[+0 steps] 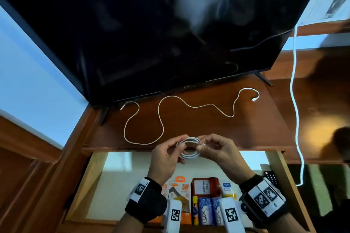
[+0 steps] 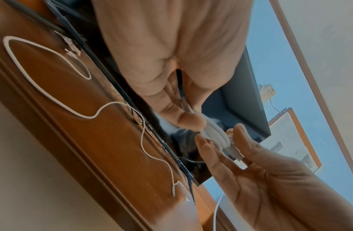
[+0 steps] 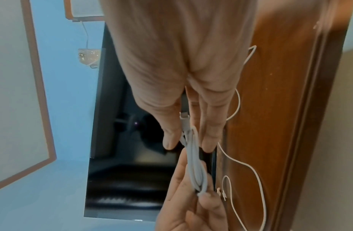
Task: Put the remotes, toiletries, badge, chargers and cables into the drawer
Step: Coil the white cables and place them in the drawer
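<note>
Both hands hold a coiled cable (image 1: 189, 147) above the open drawer (image 1: 113, 185). The left hand (image 1: 166, 159) pinches one side of it, its grip nearly closed; the right hand (image 1: 217, 149) pinches the plug end. A loose cable (image 1: 161, 111) lies on the desk (image 1: 208, 126)

In my open drawer (image 1: 98, 172) I read "25W" on the orange and white charger box (image 1: 179, 197), "PAS PELAWAT" on the card in the red badge holder (image 1: 205, 187), and what looks like "Sati" on a small blue-labelled packet (image 1: 227, 188).
</note>
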